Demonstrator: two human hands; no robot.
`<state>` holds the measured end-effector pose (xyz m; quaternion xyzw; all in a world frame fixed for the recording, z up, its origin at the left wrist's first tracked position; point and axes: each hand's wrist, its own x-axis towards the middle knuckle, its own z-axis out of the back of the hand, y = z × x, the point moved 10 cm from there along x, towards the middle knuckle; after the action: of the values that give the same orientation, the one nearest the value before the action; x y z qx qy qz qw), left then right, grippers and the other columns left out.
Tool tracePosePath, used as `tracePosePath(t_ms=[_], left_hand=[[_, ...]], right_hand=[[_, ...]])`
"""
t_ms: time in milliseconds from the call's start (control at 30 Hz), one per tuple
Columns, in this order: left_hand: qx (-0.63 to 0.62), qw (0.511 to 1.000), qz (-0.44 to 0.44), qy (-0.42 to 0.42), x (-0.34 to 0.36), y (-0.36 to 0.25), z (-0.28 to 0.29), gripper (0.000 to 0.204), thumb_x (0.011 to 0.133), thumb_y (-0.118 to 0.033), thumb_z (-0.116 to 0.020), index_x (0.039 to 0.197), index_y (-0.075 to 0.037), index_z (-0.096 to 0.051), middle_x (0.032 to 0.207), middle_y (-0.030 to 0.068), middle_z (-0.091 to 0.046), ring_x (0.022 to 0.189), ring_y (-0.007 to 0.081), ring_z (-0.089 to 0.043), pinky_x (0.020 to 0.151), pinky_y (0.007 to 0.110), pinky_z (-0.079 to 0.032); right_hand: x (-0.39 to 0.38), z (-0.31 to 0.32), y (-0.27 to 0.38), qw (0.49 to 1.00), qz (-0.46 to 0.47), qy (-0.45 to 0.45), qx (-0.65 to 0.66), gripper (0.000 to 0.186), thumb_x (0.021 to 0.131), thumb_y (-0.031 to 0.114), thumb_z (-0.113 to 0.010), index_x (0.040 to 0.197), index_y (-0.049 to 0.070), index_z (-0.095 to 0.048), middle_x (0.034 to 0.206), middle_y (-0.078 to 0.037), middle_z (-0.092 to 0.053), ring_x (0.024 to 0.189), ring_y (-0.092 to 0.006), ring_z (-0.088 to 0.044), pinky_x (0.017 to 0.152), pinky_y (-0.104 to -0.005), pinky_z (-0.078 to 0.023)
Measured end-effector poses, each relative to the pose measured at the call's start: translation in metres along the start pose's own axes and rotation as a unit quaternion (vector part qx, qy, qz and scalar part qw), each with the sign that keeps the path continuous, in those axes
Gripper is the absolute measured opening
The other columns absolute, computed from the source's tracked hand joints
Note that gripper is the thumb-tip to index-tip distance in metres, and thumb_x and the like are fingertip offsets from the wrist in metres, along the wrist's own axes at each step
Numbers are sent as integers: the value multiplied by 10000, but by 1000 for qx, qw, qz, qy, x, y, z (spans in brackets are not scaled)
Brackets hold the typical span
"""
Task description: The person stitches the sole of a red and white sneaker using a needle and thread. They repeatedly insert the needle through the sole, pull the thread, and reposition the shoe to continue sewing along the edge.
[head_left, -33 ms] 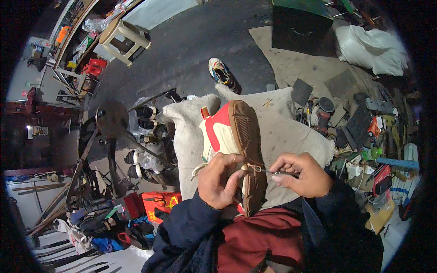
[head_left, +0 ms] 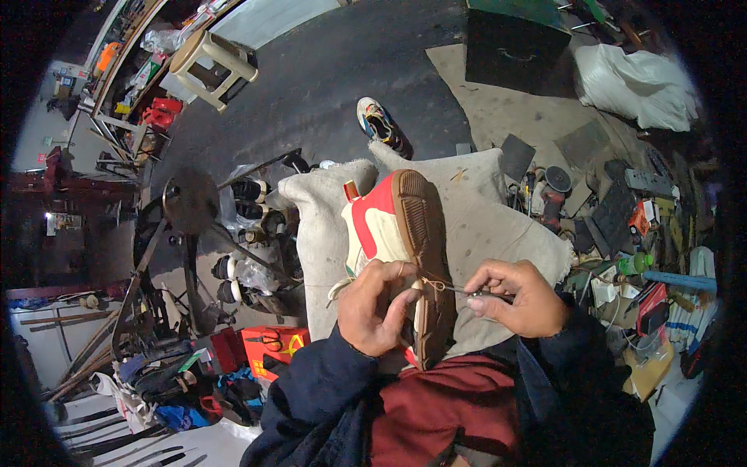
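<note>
A cream and red sneaker (head_left: 376,220) lies on its side across my lap, its brown sole (head_left: 419,214) turned to the right. My left hand (head_left: 377,307) is closed at the sole's edge, thumb and forefinger near a tan thread (head_left: 436,279); whether they pinch the thread or the shoe is hard to see. In my right hand (head_left: 520,298) is a thin awl (head_left: 464,292), its metal shaft pointing left at the sole. A small loop of the thread lies at the awl's tip. The awl's handle is mostly hidden by my fingers.
A pale cloth (head_left: 490,226) covers my knees beneath the sneaker. Another sneaker (head_left: 378,123) shows on the floor ahead. Left stand a dark metal machine (head_left: 191,204) and a red box (head_left: 274,347) with scissors. Tools and scraps (head_left: 599,226) crowd the right side.
The thread loop at the awl's tip looks slightly smaller and rounder. Both hands and the sneaker hold nearly the same place.
</note>
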<state>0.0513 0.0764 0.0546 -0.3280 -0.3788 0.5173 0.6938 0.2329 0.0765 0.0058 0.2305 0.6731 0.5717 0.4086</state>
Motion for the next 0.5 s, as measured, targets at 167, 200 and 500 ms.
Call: tracePosePath(t_ms=[167, 200, 500], left_hand=[[10, 999, 20, 24, -1, 6, -3, 279, 811, -37, -725, 1075, -1, -643, 880, 117, -651, 746, 200, -619, 673, 284, -474], [14, 999, 10, 27, -1, 3, -3, 283, 808, -38, -727, 1075, 1, -641, 890, 118, -652, 753, 205, -622, 679, 289, -478], [19, 999, -10, 29, 0, 0, -8, 351, 778, -42, -767, 1092, -10, -615, 949, 124, -648, 823, 247, -637, 736, 326, -497]], right_hand=[[1, -10, -7, 993, 5, -39, 111, 223, 961, 100, -635, 1158, 9, -579, 811, -26, -654, 743, -75, -609, 680, -250, -484], [3, -15, -7, 991, 6, -39, 128, 272, 968, 105, -623, 1215, 12, -555, 811, -28, -649, 749, -76, -604, 694, -249, -481], [16, -33, 10, 982, 75, -60, 165, 514, 977, 180, -581, 1420, -9, -401, 798, -9, -592, 706, -53, -512, 659, -215, -410]])
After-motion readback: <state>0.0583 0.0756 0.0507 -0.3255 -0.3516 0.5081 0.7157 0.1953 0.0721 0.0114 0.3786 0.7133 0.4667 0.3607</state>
